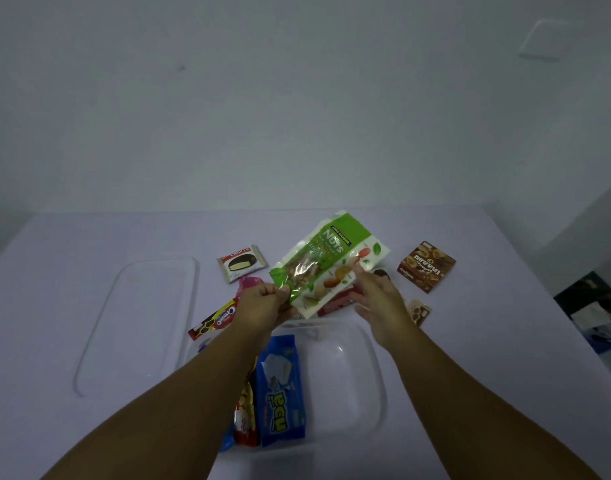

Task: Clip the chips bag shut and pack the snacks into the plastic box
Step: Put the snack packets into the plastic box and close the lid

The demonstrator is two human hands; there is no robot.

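Pale wall rises behind the white tabletop where I am working. My left hand pinches the lower corner of the green nuts bag, lifting it above the far rim of the clear box; my right hand has its fingers fairly straight, touching the bag's other edge without gripping it. Inside the box, at its left side, a blue pack and a red-yellow pack already stand on edge. Outside it lie a choco pie, an Oreo pack, a brown carton and a small packet; the lid rests to the left. I judge that packing is the step in hand. Next I would lower the nuts bag into the bare right half of the box, then release. I see no clip.
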